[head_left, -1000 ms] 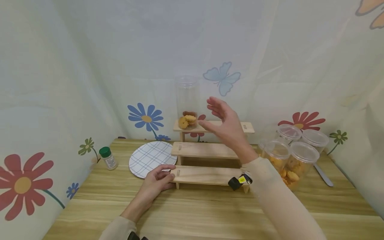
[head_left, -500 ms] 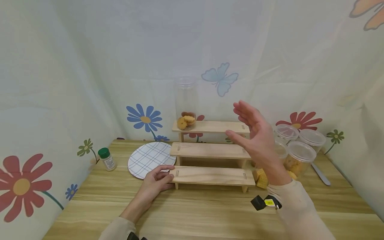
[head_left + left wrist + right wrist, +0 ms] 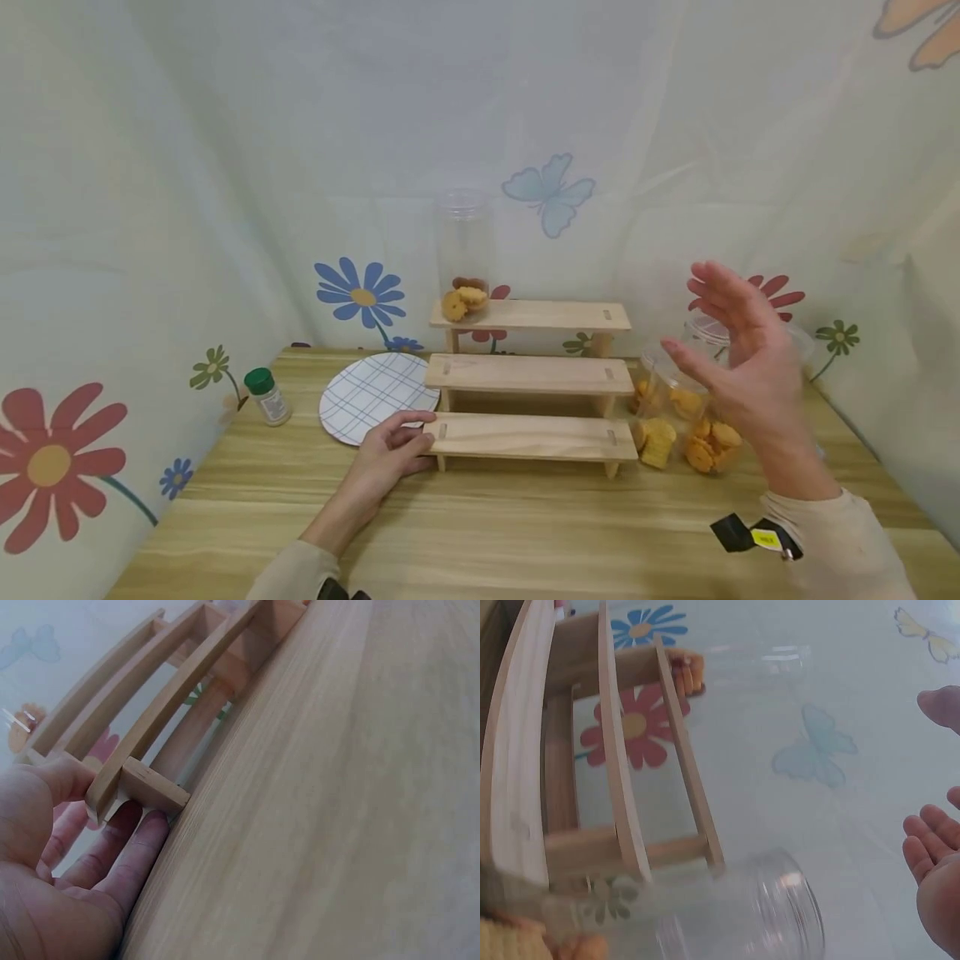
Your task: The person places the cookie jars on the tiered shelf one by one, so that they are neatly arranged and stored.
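Observation:
My left hand (image 3: 388,458) grips the left end of the lowest step of a three-tier wooden display rack (image 3: 532,375). In the left wrist view, the thumb lies at the board's end and the fingers (image 3: 124,859) reach below it beside the leg. My right hand (image 3: 757,367) is raised above the clear plastic jars of biscuits (image 3: 712,446) right of the rack, thumb and fingers spread, holding nothing. It partly hides those jars. One tall clear jar with several biscuits (image 3: 463,258) stands upright at the left end of the top step.
A round plate with a blue check pattern (image 3: 375,400) lies left of the rack. Farther left stands a small green-capped shaker (image 3: 267,397). Behind the wooden table (image 3: 480,533) hangs a pale curtain with printed flowers and butterflies (image 3: 345,150).
My right hand has moved right, away from the tall jar on the top step, to above the group of jars. The left hand keeps its grip on the rack.

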### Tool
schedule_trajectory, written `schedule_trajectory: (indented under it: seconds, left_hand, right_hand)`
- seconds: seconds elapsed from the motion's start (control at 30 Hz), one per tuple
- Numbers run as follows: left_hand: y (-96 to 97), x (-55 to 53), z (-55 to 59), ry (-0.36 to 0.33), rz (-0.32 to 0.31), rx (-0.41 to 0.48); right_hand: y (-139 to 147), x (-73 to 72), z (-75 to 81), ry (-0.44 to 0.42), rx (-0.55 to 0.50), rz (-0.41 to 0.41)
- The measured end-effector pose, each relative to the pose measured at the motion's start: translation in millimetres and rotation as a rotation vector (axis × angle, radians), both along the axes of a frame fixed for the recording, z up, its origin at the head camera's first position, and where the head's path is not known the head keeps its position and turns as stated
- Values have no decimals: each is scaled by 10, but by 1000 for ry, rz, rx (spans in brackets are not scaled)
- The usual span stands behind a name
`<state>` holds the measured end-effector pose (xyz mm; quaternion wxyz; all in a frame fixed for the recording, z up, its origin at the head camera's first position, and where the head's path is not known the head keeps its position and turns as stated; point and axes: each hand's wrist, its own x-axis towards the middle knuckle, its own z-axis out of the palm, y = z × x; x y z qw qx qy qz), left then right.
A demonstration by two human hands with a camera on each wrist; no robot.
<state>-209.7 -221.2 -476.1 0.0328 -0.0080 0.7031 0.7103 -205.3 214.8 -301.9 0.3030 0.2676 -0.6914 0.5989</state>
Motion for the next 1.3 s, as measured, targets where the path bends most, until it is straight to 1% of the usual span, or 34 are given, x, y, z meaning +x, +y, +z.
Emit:
schedule_trajectory:
  seconds: [0.07, 0.17, 0.23, 0.27, 0.37, 0.47, 0.67, 0.7, 0.77, 0.83, 1.0, 1.1, 1.2, 1.3]
  left_hand:
    - [-1, -2, 0, -1, 2, 0]
    - [0, -1, 1, -4, 6, 0]
    - [3, -1, 3, -6, 9, -1]
    - [5, 0, 4, -6, 10, -1]
    - [6, 2, 8, -9, 10, -1]
    - [7, 3, 10, -13, 8, 1]
    - [8, 4, 10, -10, 4, 4]
    - [9, 5, 11, -9, 3, 4]
    - [10, 6, 12, -6, 4, 1]
    - [11, 7, 15, -6, 5, -1]
    - [10, 5, 15, -11, 0, 4]
    - [10, 2, 16, -13, 2, 4]
    - [13, 6, 24, -14, 7, 0]
    - [15, 12, 34, -14, 11, -2]
  right_hand:
    - [126, 26, -12, 2, -14, -35]
    - [312, 62, -33, -6, -71, -55]
    - [429, 83, -54, -25, -96, -86]
    - [483, 96, -65, -48, -104, -105]
    - [624, 132, -127, -112, -86, -194]
    - [749, 152, -217, -155, -75, -238]
    - [951, 164, -465, -212, 80, -373]
    - [974, 164, -508, -225, 87, -378]
    - [1010, 162, -592, -247, 92, -377]
    - [1040, 157, -674, -258, 23, -310]
    - [1089, 165, -882, -266, -172, -111]
    - [1096, 166, -994, -293, -180, -89]
    - [1096, 158, -1084, -323, -174, -84]
    - [1088, 145, -1159, -334, -159, -83]
